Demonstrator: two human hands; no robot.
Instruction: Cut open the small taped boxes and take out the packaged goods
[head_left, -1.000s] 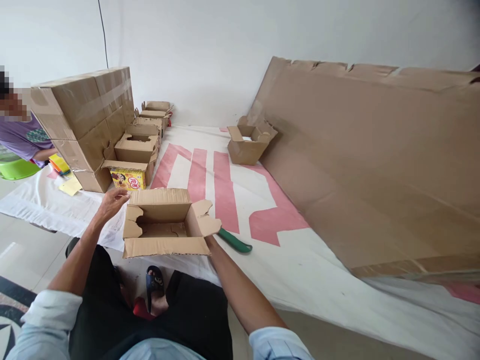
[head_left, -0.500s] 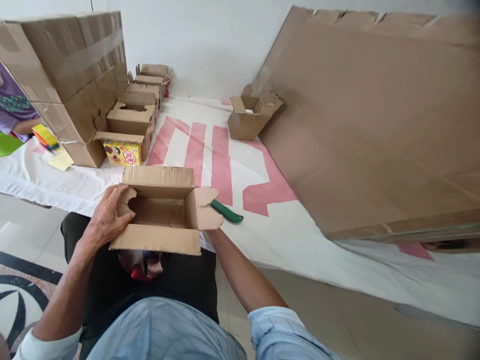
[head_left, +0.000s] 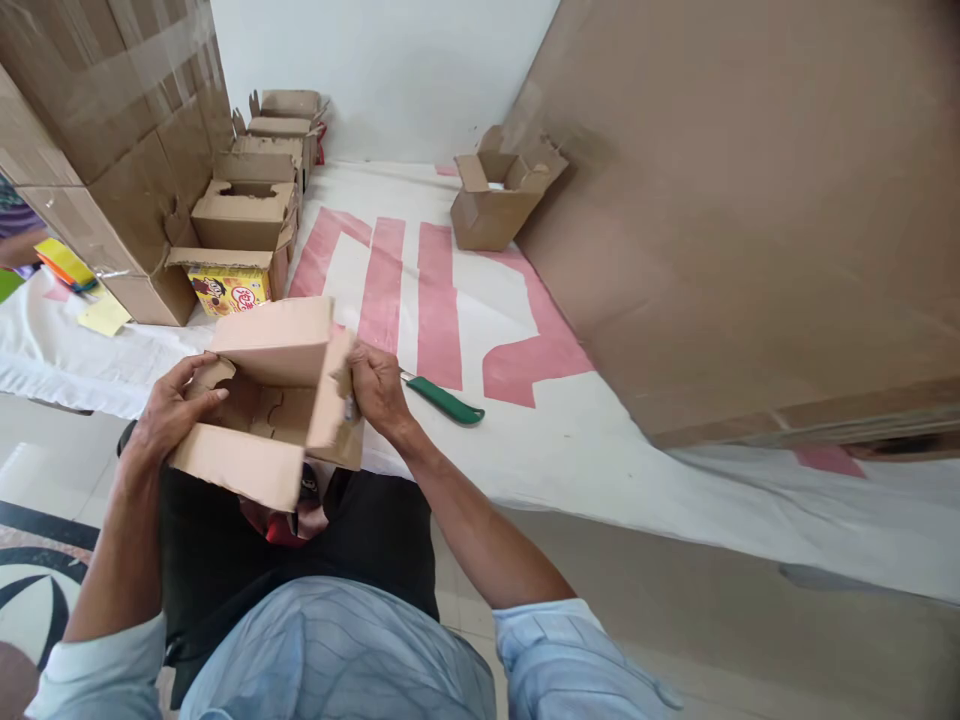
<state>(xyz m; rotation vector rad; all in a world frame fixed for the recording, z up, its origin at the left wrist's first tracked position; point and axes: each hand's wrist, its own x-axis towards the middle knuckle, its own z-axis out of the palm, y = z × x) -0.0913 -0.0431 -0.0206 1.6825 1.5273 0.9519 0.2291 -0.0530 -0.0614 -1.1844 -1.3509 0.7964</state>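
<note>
An open cardboard box (head_left: 238, 462) is held tilted above my lap at the table's front edge, its flaps spread and no contents visible inside. My left hand (head_left: 171, 408) grips its left end, thumb over the rim by the notched end flap. At the right end, my right hand (head_left: 381, 390) is closed against the raised end flap; its fingertips are partly hidden behind the cardboard. Just right of that hand, a green-handled knife (head_left: 446, 400) lies on the white cloth, only a bit of its blade showing.
Taped cartons (head_left: 142, 160) are stacked at the left, beside a row of open boxes (head_left: 244, 232) and a yellow printed package (head_left: 229, 290). Another open box (head_left: 487, 215) leans near a large cardboard sheet stack (head_left: 735, 230). A co-worker's arm (head_left: 21, 245) shows at far left.
My right hand has come up from beneath the box to its right end flap. The box has shifted left and turned, its right end flap now upright. The view has tipped down slightly.
</note>
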